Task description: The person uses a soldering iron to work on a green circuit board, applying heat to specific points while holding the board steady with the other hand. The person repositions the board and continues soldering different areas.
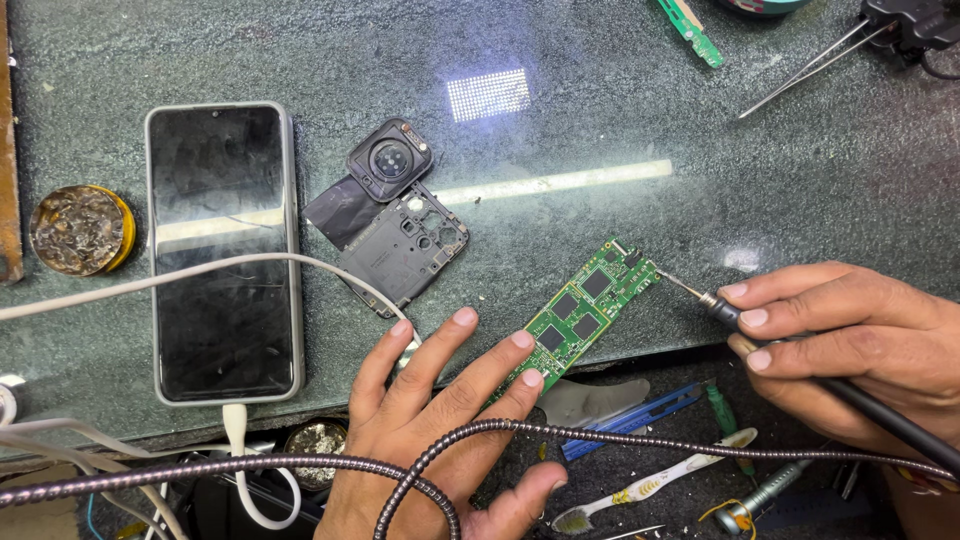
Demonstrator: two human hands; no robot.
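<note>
The left hand (440, 420) lies flat with its fingers spread, the fingertips pressing down on the near end of a green circuit board (585, 310) that rests slanted on the dark glass counter (600, 120). The right hand (860, 345) pinches the black handle of a soldering iron (735, 315) between thumb and fingers, pen-style, and the iron's thin tip touches the far corner of the board, just left of that hand.

Left of the left hand, a phone (225, 250) lies face up with a white cable (200, 270) running across its screen. Just beyond the left hand's fingertips sits a dark plastic camera frame (405, 245) with a small square camera module (390, 160) at its far corner. Further left of the phone stands a round tin of brass wool (80, 230).

A flexible metal hose (560, 432) arches over the left wrist and runs under the right hand. Below the counter edge, between the two hands, lie a toothbrush (650, 488) and a blue tool (640, 415). Far beyond the right hand rest tweezers (805, 70) and a small green board strip (692, 30).
</note>
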